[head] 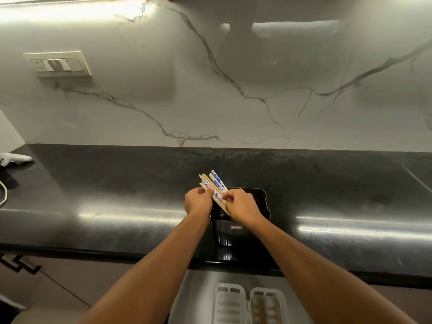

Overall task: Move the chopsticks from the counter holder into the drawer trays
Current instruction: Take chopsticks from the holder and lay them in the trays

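Note:
A bundle of wooden chopsticks (215, 183) with blue-and-white patterned tops sticks up out of a black holder (243, 228) on the dark counter, leaning toward the far left. My left hand (197, 201) grips the bundle from the left. My right hand (240, 205) pinches it from the right, above the holder's mouth. Below the counter edge, in the open drawer, lie two white slotted trays: the left tray (229, 302) and the right tray (268, 305), which holds a brown stick-like item.
The black counter (117, 183) runs the whole width, backed by a white marble wall with a switch plate (58, 63). A white object and a cable (4, 192) lie at the far left. Dark drawer handles (21, 264) show at the lower left.

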A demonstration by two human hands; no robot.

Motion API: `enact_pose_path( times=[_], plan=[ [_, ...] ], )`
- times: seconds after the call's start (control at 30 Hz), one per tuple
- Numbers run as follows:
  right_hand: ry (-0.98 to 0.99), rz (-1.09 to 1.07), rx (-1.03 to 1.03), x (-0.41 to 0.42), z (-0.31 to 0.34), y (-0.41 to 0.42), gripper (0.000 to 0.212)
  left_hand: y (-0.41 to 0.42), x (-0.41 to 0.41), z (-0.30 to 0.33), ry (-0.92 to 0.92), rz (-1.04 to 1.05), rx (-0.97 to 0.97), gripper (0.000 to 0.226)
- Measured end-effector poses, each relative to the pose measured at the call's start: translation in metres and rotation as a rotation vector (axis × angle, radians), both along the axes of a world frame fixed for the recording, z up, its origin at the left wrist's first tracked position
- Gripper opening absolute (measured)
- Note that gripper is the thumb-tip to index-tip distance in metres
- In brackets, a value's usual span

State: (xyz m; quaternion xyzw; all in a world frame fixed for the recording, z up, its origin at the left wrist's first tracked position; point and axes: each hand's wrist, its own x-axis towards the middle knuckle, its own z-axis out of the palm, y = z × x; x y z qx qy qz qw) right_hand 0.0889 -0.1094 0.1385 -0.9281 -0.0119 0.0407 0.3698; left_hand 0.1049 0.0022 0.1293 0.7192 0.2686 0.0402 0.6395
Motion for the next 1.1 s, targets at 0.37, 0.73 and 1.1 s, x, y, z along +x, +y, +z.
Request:
enact_pose_path(
  times=[0.37,0.73,1.1],
  plan=[
    [0.019,0.056,-0.055,0.005,-0.006,-0.005,0.030,0.001,-0.003,-0.003,-0.102,-0.025,0.080,0.017],
    [-0.002,0.080,-0.162,0.004,-0.002,-0.006,0.023,-0.003,-0.009,0.005,-0.200,-0.187,0.046,0.014],
    [-0.013,0.110,-0.211,0.004,-0.007,-0.003,0.030,0.003,-0.010,0.001,-0.107,-0.014,0.125,0.010]
  ],
)
